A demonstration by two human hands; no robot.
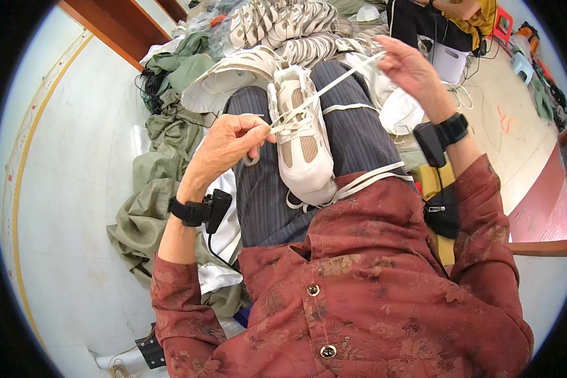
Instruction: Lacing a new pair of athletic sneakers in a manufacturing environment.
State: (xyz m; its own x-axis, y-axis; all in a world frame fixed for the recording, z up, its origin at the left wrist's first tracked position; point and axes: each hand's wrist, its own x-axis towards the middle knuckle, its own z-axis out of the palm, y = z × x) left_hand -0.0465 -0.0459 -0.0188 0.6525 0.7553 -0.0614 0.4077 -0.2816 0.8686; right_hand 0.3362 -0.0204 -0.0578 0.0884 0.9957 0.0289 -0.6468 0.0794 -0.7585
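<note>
A white and beige sneaker (303,150) lies on my lap between my thighs, its toe toward me. My left hand (232,142) pinches a white shoelace close beside the shoe's left side. Up to the right, my right hand (409,72) grips the other stretch of shoelace (343,77), drawn taut in a slanting line from the shoe's eyelets. More loose white laces (375,176) lie across my right thigh and around the shoe's toe. Both wrists wear black straps with small boxes.
Beyond my knees are stacked rows of white and beige shoe uppers (283,25). Olive-green cloth (154,189) is heaped on my left. Another person (447,19) sits at the far right, near a white box (450,62), a red stool (503,25) and a blue stool (523,66).
</note>
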